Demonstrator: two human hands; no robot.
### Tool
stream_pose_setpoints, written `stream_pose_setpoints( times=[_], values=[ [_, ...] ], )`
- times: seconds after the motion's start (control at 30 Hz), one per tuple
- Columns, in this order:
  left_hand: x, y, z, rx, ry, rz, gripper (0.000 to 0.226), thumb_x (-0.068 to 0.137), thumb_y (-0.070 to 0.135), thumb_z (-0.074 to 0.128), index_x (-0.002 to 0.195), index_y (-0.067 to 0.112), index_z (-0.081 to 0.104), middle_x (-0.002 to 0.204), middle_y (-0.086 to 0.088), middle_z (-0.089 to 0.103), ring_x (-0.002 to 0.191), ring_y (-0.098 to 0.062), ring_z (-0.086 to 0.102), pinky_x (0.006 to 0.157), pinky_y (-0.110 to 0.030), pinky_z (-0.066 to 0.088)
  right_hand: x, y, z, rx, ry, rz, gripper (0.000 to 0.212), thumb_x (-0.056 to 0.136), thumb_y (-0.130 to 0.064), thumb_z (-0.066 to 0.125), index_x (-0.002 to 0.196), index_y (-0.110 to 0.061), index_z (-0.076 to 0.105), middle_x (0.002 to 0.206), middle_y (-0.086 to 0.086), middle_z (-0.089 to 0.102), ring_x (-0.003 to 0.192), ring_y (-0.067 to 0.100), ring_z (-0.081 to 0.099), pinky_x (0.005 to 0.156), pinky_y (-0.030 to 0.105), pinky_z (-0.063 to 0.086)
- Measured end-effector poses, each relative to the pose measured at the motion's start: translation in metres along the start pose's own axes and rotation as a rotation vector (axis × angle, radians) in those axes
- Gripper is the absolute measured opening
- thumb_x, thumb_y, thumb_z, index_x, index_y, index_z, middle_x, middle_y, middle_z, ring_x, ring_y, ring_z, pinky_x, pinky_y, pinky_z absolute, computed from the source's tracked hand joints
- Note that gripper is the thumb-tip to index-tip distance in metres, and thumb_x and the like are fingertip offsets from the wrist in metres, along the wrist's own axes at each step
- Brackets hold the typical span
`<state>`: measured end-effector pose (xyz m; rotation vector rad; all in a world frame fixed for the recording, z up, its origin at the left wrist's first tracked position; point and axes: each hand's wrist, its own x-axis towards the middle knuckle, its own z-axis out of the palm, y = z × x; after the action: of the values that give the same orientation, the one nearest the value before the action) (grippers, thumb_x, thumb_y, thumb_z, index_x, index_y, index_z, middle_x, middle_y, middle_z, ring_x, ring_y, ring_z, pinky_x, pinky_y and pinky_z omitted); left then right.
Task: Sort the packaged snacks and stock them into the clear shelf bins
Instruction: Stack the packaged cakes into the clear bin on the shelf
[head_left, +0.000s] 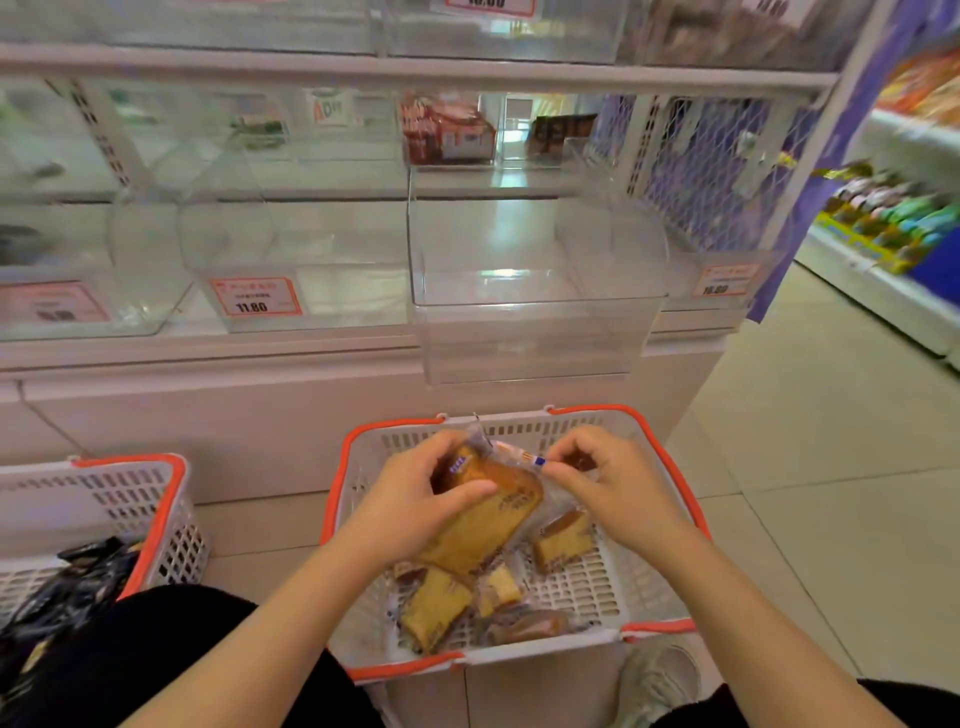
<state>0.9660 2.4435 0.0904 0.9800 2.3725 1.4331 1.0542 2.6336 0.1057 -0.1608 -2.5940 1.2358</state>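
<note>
Basket (613, 636): white, orange rim, on the floor; wrapped cakes (441, 603) at its near left corner.
Left hand (415, 499): grips a cake pack (493, 512) above the basket.
Right hand (602, 483): pinches that pack's far end.
Bin (535, 332): clear, beyond the basket's far edge.

price tag (255, 296), grey shoe (658, 675), tiled floor (831, 441)

Wrapped cake slices (483, 525): golden-brown, clear wrappers; one bundle tilted, raised above others lying loose in white basket (613, 587). Clear bin (535, 332): open-topped, on shelf behind.
</note>
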Motion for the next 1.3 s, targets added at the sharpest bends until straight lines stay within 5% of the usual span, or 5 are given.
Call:
stream_pose_setpoints(
  times=[0.17,0.37,0.67,1.0,1.3],
  values=[
    [0.000,0.015,-0.003,0.002,-0.009,0.049,0.049,0.081,0.033,0.066,0.127,0.022,0.054,0.119,0.011,0.061,0.112,-0.005,0.055,0.096,-0.022,0.043,-0.006,-0.020,-0.006,0.182,0.263,0.059,0.020,0.087,-0.007,0.060,0.073,-0.021,0.058,0.070,-0.007,0.059,0.062,-0.004,0.051,0.059,0.010,0.040],
    [0.017,0.043,-0.013,0.186,-0.020,0.192,0.037,0.080,0.037,0.068,0.115,0.033,0.057,0.098,0.019,0.064,0.090,0.002,0.059,0.078,-0.010,0.042,0.003,-0.044,-0.026,-0.024,0.084,-0.111,0.022,0.087,-0.019,0.061,0.101,-0.034,0.053,0.098,-0.024,0.057,0.095,-0.012,0.052,0.078,0.001,0.036],
    [0.065,0.088,-0.059,0.228,-0.039,0.196,0.033,0.075,0.045,0.069,0.097,0.047,0.044,0.088,0.026,0.057,0.082,0.014,0.054,0.070,-0.009,0.043,0.061,-0.078,-0.057,0.295,0.159,-0.072,0.021,0.085,-0.005,0.063,0.073,-0.020,0.053,0.068,0.002,0.055,0.067,0.013,0.051,0.065,0.031,0.041],
    [0.088,0.069,-0.110,-0.508,0.110,0.027,0.012,0.084,0.002,0.059,0.079,0.013,0.060,0.072,-0.002,0.070,0.068,-0.012,0.067,0.063,-0.022,0.055,0.128,-0.087,-0.067,0.613,0.391,0.024,0.015,0.095,-0.007,0.048,0.084,-0.017,0.052,0.061,-0.007,0.064,0.054,0.005,0.055,0.048,0.019,0.045],
    [0.125,0.062,-0.117,-0.399,0.317,0.043,0.020,0.087,0.009,0.058,0.070,0.018,0.059,0.066,0.005,0.068,0.064,-0.005,0.065,0.059,-0.017,0.052,0.173,-0.081,-0.059,0.751,0.387,0.116,0.013,0.097,-0.011,0.045,0.085,-0.013,0.050,0.049,-0.013,0.056,0.044,-0.001,0.051,0.046,0.020,0.044]
  ],
)
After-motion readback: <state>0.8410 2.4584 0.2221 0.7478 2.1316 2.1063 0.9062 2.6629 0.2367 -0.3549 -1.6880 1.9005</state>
